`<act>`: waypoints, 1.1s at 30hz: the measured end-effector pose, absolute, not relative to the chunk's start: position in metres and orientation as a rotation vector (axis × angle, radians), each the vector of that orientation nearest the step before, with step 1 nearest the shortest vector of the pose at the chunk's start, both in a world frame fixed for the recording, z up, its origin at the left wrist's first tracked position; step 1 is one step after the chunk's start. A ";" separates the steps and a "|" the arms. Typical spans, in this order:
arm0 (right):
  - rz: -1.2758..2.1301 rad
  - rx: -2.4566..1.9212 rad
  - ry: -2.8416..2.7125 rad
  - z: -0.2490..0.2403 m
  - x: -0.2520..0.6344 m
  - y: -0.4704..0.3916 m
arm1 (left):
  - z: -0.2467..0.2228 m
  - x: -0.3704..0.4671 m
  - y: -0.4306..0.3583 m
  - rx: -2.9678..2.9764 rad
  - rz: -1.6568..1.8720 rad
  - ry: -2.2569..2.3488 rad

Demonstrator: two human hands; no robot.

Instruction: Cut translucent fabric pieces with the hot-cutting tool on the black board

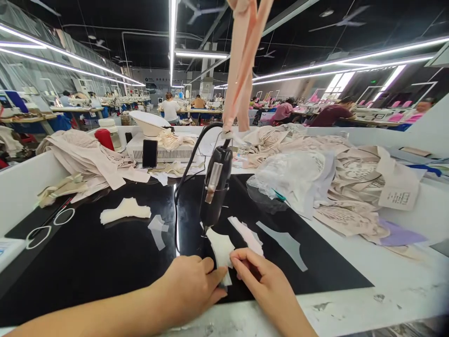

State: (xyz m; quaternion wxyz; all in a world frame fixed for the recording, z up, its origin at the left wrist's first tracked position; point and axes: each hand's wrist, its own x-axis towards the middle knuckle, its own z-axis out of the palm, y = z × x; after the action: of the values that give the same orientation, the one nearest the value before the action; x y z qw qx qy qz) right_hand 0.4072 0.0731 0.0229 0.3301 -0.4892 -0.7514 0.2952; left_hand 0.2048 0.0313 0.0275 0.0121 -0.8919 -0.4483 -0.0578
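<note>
My left hand (pixel 196 285) has its fingers closed on the lower end of a cream fabric piece (pixel 220 245), thumb and index pressed together. On the piece's right edge, my right hand (pixel 261 276) pinches with thumb and index. Just above the piece's top hangs a black handheld tool (pixel 214 187) with a narrow tip and a cable. Beside the right hand lies a pale pink piece (pixel 247 234). A translucent template (pixel 286 243) rests farther right, and a smaller one (pixel 158 230) lies left of the tool.
A cream stack (pixel 125 210) and white-handled scissors (pixel 51 228) lie on the left of the black board (pixel 115 262). Fabric piles (pixel 87 152) and a plastic bag (pixel 294 175) line the back. Pink straps (pixel 242 65) hang above the tool. Several people work beyond.
</note>
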 end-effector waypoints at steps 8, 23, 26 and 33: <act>1.158 -1.189 -1.465 0.051 0.400 0.099 | 0.014 0.204 0.030 -2.736 -0.262 -1.329; 1.032 -0.691 -1.260 0.085 0.381 0.049 | 0.030 0.191 0.034 -2.986 -0.523 -1.438; 1.148 -0.702 -1.340 0.072 0.367 0.032 | 0.040 0.169 0.025 -3.213 -0.881 -1.726; 1.395 -0.805 -1.391 0.054 0.315 0.005 | 0.046 0.118 -0.001 -2.949 -2.108 -2.694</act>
State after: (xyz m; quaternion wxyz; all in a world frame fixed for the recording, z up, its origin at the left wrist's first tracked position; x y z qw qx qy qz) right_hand 0.3149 0.0055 0.0539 0.4855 -0.3306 -0.5714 0.5731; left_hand 0.1177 -0.0009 0.0463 -0.6347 -0.5046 -0.4610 -0.3607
